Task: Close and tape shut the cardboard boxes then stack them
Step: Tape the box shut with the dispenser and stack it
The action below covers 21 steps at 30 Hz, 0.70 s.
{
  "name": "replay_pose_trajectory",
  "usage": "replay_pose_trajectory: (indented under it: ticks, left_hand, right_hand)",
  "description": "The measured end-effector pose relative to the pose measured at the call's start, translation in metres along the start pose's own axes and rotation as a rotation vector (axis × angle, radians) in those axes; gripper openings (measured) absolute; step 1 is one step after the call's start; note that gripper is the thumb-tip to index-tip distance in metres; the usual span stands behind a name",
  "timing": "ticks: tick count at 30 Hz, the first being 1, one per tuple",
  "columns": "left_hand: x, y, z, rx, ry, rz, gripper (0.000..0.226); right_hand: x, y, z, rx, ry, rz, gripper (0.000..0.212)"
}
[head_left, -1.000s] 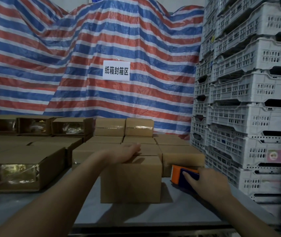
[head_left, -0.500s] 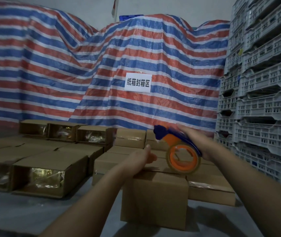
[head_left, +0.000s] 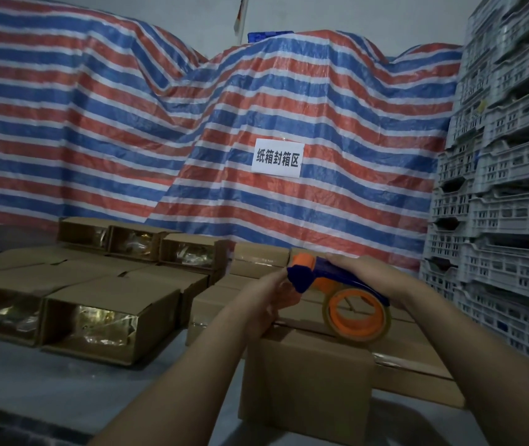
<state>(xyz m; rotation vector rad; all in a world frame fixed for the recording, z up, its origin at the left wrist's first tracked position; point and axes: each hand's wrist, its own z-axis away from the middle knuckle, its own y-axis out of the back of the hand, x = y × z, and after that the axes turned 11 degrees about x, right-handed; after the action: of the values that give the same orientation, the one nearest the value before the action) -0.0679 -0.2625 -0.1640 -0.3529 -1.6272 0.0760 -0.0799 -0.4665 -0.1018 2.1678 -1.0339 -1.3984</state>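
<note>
My right hand point(head_left: 366, 278) grips the handle of the tape dispenser point(head_left: 337, 291), fingers curled over its blue top, and holds it above the closed cardboard box point(head_left: 305, 381) that stands right in front of me on the grey surface point(head_left: 63, 381). The orange roll point(head_left: 356, 315) hangs at the dispenser's lower end, low over the far part of the box's top; whether it touches the cardboard I cannot tell. My left hand point(head_left: 269, 300) is raised at the dispenser's blue nose, fingers point(head_left: 284, 289) curled up against it, though the dim light keeps me from seeing whether they pinch the tape's end or only touch the plastic. Behind this box lie more closed boxes point(head_left: 411, 355) in rows, some with shiny tape along their seams. To my left, open boxes point(head_left: 102, 320) lie on their sides, with crinkled gold-tinted wrapping showing in their mouths, and a further row of the same point(head_left: 134, 239) sits nearer the back. A red, white and blue striped tarp point(head_left: 128, 123) covers the whole background, with a white paper sign point(head_left: 277, 157) of printed characters fixed to it. On my right, grey slotted plastic crates point(head_left: 507, 188) rise in tall stacks.
</note>
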Motion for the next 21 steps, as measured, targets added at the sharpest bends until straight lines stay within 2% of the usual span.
replay_pose_trajectory:
  ticks: [4,6,14,17,19,21]
  left_hand:
    - [-0.004,0.001,-0.002,0.048,0.005,-0.037,0.018]
    - [-0.006,0.001,-0.005,0.090,0.010,-0.058,0.016]
    - [-0.008,-0.002,-0.007,0.221,-0.033,-0.133,0.021]
    - [-0.005,0.002,-0.006,0.269,0.057,-0.044,0.026]
    - [-0.006,0.006,-0.009,0.327,0.105,0.079,0.027]
    - [-0.007,0.005,-0.010,0.372,0.112,0.216,0.022]
  right_hand:
    - [0.002,0.000,-0.002,-0.002,-0.007,-0.019,0.028]
    - [0.003,0.001,-0.004,0.010,-0.021,-0.024,0.038]
    - [-0.008,0.009,-0.015,-0.093,-0.078,0.158,0.057]
    - [-0.006,0.016,-0.017,-0.181,-0.101,0.143,0.061]
    - [0.001,0.024,-0.017,-0.220,-0.128,0.145,0.067]
    - [0.007,0.029,-0.016,-0.233,-0.150,0.158,0.064]
